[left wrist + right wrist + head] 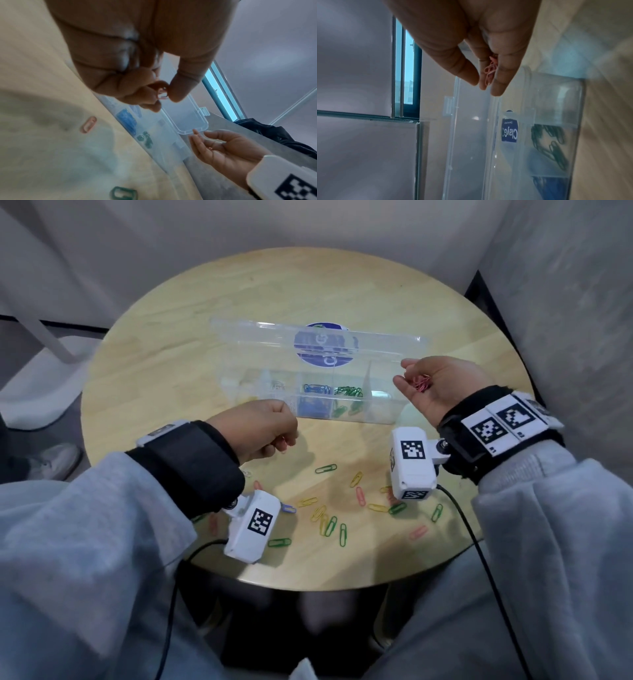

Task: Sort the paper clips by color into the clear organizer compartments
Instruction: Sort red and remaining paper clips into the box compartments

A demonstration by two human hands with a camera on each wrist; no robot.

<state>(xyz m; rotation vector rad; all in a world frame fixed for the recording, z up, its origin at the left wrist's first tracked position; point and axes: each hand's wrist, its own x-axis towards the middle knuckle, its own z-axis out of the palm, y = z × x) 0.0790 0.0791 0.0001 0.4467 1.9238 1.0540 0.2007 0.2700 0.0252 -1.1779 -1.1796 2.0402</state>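
While the clear organizer [342,392] is sitting lid-up on the round surface [205,313], the right hand [442,392] is hovering palm-up at its right end, fingers cupping a small bunch of pink clips [423,383]. The left hand [263,428] is hanging just in front of the organizer, curled, thumb and forefinger pinching one pink clip [162,92]. Blue clips [317,389] and green clips [348,391] are lying in neighbouring middle compartments. Loose clips [329,522] are lying scattered on the surface nearer the person than the organizer.
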